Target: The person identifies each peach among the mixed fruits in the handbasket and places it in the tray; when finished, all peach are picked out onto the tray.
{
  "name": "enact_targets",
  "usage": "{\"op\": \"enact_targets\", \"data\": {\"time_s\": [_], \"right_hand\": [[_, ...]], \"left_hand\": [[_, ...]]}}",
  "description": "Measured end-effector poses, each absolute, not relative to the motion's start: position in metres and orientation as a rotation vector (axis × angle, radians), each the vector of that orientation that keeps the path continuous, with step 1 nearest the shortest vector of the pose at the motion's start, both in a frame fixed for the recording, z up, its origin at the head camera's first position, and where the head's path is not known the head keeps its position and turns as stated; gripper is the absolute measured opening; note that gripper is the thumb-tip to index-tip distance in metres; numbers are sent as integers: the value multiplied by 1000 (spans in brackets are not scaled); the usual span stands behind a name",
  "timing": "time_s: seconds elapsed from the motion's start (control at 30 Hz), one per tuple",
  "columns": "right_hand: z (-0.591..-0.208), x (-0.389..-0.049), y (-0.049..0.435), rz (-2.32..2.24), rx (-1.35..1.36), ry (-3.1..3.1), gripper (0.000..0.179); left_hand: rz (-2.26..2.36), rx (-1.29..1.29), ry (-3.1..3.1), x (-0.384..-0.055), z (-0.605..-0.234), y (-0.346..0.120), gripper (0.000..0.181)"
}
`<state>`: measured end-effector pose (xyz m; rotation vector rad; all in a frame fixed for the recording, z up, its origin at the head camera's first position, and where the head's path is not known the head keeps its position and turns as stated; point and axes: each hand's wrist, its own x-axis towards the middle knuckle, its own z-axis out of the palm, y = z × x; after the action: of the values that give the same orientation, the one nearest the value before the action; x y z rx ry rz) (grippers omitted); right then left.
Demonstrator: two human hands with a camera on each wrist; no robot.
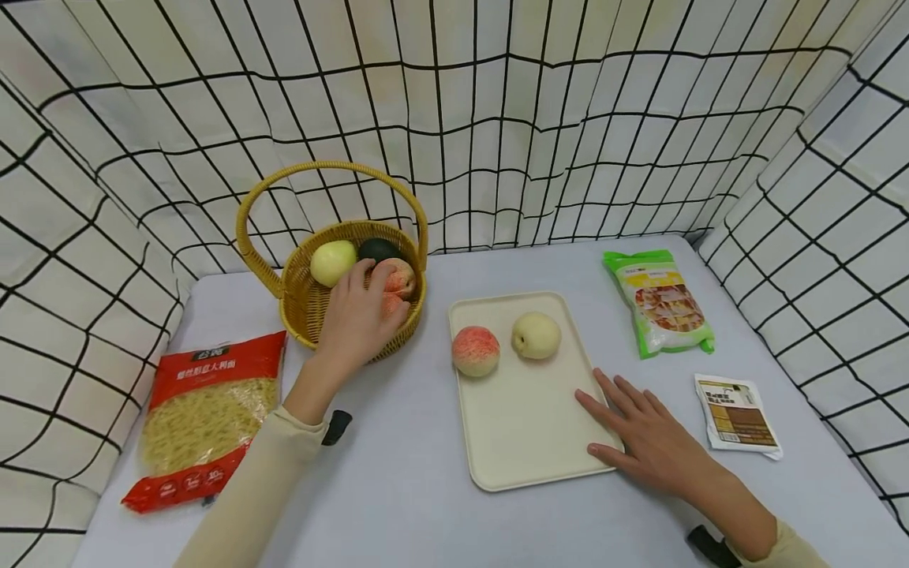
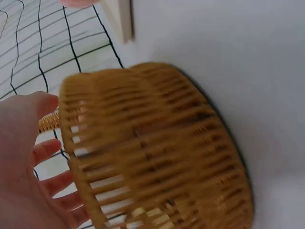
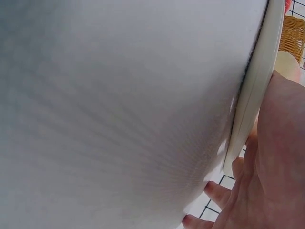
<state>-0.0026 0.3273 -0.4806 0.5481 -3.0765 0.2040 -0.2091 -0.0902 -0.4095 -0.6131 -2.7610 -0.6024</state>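
Note:
At the wicker basket (image 1: 301, 304), my left hand (image 1: 358, 312) reaches over the near rim with fingers spread above the fruit. A peach (image 1: 399, 278) lies by its fingertips, and a second peach (image 1: 392, 303) shows partly behind the hand. Beside them are a yellow-green fruit (image 1: 333, 263) and a dark green fruit (image 1: 379, 249). In the left wrist view the basket's woven side (image 2: 157, 138) hides what is inside. My right hand (image 1: 642, 434) lies flat with fingers spread at the right edge of the cream tray (image 1: 525, 434). The tray carries a red-and-yellow peach (image 1: 476, 351) and a pale yellow fruit (image 1: 536, 335).
A red bag of pasta (image 1: 209, 410) lies at the left of the white table. To the right are a green food bag (image 1: 660, 304) and a small white-and-brown packet (image 1: 737, 414). Black netting (image 1: 440, 134) over white cloth encloses the back and sides.

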Motion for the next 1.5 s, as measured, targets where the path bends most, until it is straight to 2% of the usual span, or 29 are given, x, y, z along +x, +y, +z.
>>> {"op": "enact_targets", "data": {"time_s": [0.23,0.57,0.87,1.5], "right_hand": [[-483,-2,329,204,552,-3055,73],[-483,-2,328,196,550,-3052,74],[-483,-2,329,186,560,-3041,74],[-484,-2,330,199,548,-3056,74]], "left_hand": [[-577,-506,-2877,-210,-413,-102,74],[-549,-474,-2968,-213,-413,-105,74],[-731,-459,-3116,-217,-412,-108,88],[-1069,-428,-3276,-243,-414,-111,82]]}}
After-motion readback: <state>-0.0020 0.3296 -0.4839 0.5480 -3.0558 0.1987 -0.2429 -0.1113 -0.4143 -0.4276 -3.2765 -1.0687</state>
